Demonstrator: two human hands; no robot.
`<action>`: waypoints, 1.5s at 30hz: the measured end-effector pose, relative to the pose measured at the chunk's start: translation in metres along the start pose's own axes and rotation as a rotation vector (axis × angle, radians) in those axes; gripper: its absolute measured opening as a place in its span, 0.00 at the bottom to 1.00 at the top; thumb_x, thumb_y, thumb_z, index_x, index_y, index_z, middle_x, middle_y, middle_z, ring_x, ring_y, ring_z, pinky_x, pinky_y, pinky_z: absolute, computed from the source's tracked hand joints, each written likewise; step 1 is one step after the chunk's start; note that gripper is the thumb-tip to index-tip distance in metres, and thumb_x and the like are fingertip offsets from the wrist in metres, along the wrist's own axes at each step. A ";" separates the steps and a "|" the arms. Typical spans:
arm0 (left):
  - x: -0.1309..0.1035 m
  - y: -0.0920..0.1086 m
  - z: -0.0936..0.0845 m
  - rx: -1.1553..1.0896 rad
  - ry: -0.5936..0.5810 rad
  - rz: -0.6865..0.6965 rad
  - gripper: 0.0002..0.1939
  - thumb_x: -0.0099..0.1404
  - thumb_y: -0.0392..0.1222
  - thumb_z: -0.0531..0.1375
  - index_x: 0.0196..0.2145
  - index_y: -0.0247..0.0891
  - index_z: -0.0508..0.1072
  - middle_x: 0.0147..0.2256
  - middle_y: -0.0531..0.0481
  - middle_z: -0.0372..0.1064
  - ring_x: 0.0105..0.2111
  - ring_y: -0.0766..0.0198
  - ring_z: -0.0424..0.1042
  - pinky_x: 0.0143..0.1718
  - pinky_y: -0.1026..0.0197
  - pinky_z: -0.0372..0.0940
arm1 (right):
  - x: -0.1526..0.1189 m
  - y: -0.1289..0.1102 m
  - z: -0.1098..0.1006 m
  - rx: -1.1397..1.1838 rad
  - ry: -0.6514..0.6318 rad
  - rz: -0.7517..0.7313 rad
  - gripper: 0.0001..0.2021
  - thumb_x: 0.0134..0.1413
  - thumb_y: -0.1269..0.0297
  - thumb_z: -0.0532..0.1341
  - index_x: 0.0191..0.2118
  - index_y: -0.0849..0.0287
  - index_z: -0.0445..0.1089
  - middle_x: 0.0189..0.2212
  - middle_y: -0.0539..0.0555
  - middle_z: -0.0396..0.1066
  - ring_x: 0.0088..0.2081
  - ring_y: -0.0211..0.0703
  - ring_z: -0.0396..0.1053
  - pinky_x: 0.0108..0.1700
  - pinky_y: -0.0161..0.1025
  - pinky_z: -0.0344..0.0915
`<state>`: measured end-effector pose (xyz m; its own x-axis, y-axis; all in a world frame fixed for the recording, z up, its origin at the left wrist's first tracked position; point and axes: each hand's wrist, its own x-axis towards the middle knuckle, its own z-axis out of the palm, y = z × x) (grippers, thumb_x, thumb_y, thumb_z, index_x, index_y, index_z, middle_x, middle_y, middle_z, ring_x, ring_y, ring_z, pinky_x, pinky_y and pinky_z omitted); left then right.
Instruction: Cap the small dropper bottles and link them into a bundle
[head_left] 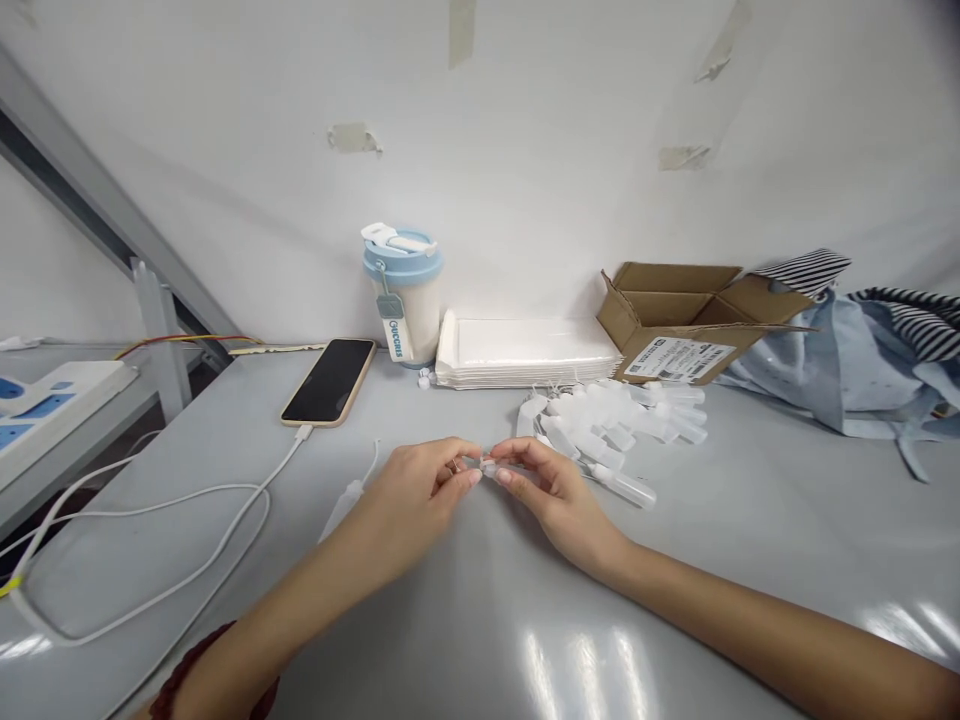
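My left hand (431, 490) and my right hand (551, 490) meet over the grey table, thumbs and forefingers pinched. Between the fingertips is a small translucent white piece (489, 467), touched by both hands; its exact kind is too small to make out. Just behind my right hand lies a heap of small translucent squeeze bottles (592, 415), some with thin tips. One more such bottle (624, 486) lies nearest my right hand. Left of my left hand, partly hidden by the forearm, rests another translucent bottle (345, 503) with a thin tip.
At the back stand a blue-lidded cup (409, 300), a stack of white padded envelopes (525, 350) and an open cardboard box (675, 330). Tiny white caps (425, 378) lie by the cup. A phone (328, 382) with a white cable (247, 500) is at left, blue cloth (810, 365) at right.
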<state>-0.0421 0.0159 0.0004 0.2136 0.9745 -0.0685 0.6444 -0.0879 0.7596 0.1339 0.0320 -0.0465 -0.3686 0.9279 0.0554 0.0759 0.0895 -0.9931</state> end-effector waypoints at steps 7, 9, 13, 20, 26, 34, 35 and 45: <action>0.000 0.002 0.003 0.059 -0.060 -0.024 0.09 0.62 0.43 0.52 0.33 0.41 0.72 0.21 0.56 0.67 0.21 0.65 0.64 0.21 0.66 0.55 | 0.002 0.001 -0.001 0.080 -0.006 0.042 0.08 0.55 0.59 0.60 0.38 0.57 0.68 0.38 0.52 0.71 0.43 0.42 0.68 0.47 0.43 0.64; -0.001 0.002 0.003 0.052 -0.072 -0.037 0.10 0.62 0.44 0.52 0.34 0.42 0.72 0.21 0.56 0.67 0.20 0.64 0.64 0.21 0.65 0.56 | 0.003 0.002 -0.002 0.112 0.005 0.058 0.09 0.54 0.59 0.60 0.38 0.57 0.68 0.38 0.52 0.71 0.42 0.42 0.68 0.47 0.43 0.63; -0.002 0.003 0.005 0.013 -0.119 -0.042 0.10 0.62 0.43 0.52 0.36 0.42 0.73 0.22 0.56 0.67 0.22 0.63 0.66 0.22 0.65 0.58 | 0.004 0.002 -0.001 0.202 0.025 0.098 0.09 0.52 0.59 0.62 0.37 0.58 0.68 0.36 0.52 0.71 0.41 0.42 0.68 0.45 0.42 0.63; -0.001 0.001 0.004 -0.021 -0.046 -0.103 0.10 0.61 0.47 0.54 0.33 0.40 0.72 0.22 0.54 0.67 0.22 0.62 0.68 0.22 0.63 0.61 | 0.006 0.000 -0.001 0.313 0.025 0.169 0.11 0.49 0.58 0.64 0.36 0.57 0.68 0.35 0.51 0.72 0.39 0.40 0.68 0.43 0.40 0.63; 0.001 -0.002 0.006 -0.102 -0.084 -0.118 0.12 0.60 0.47 0.55 0.40 0.40 0.70 0.23 0.55 0.68 0.22 0.63 0.67 0.22 0.63 0.61 | 0.006 0.002 -0.001 0.345 0.014 0.172 0.11 0.48 0.58 0.65 0.36 0.57 0.69 0.34 0.51 0.70 0.35 0.38 0.67 0.38 0.37 0.62; -0.001 0.003 0.010 -0.081 -0.112 -0.112 0.08 0.60 0.46 0.55 0.34 0.41 0.70 0.22 0.55 0.66 0.22 0.63 0.65 0.23 0.64 0.59 | 0.006 0.005 -0.002 0.284 0.022 0.152 0.10 0.51 0.57 0.62 0.36 0.57 0.69 0.34 0.51 0.68 0.35 0.38 0.65 0.38 0.38 0.61; -0.001 0.003 0.010 -0.073 -0.114 -0.103 0.08 0.60 0.46 0.55 0.34 0.41 0.70 0.22 0.55 0.65 0.22 0.63 0.65 0.23 0.64 0.58 | 0.006 0.006 -0.002 0.284 0.021 0.150 0.10 0.51 0.57 0.62 0.36 0.57 0.69 0.34 0.51 0.68 0.35 0.38 0.65 0.38 0.38 0.61; -0.001 0.005 0.011 -0.002 -0.085 -0.026 0.07 0.61 0.42 0.53 0.34 0.41 0.69 0.22 0.56 0.66 0.23 0.64 0.65 0.24 0.64 0.57 | 0.005 0.005 -0.004 0.230 -0.080 0.113 0.13 0.55 0.57 0.59 0.44 0.56 0.71 0.29 0.49 0.67 0.30 0.36 0.60 0.36 0.37 0.58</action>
<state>-0.0310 0.0126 -0.0028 0.2585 0.9553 -0.1432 0.6491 -0.0620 0.7581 0.1358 0.0381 -0.0511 -0.4425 0.8950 -0.0568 -0.0885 -0.1066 -0.9904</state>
